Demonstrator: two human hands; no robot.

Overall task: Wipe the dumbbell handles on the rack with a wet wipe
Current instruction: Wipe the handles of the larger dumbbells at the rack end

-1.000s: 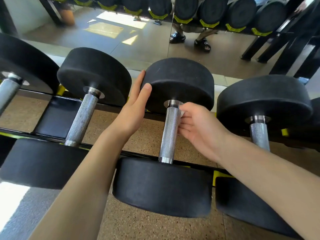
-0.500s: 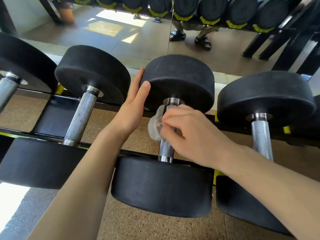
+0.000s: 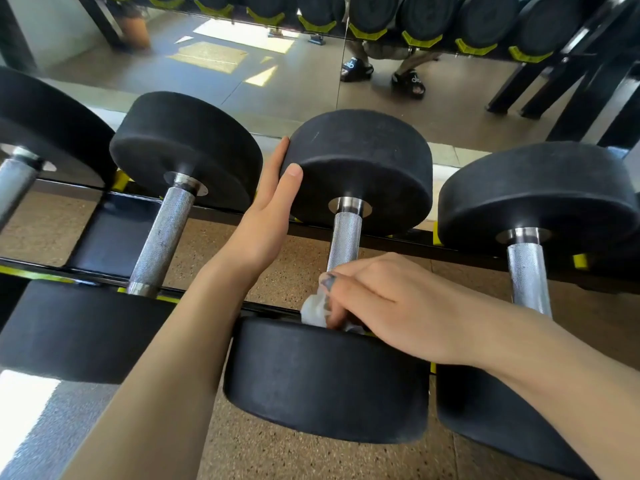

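Two hands on middle dumbbell [image 3: 346,271], mid-wipe. At 5 o'clock: right hand [image 3: 384,299] curled round wet wipe [image 3: 313,308], clamped on near end of handle [image 3: 344,237], touching near head. Probably end of a stroke; next needs wipe run back up toward 12, or shift to handle at 3 o'clock [image 3: 528,275]. Farther, at 11: left hand [image 3: 266,220], fingers straight, flat against far head, steadying.
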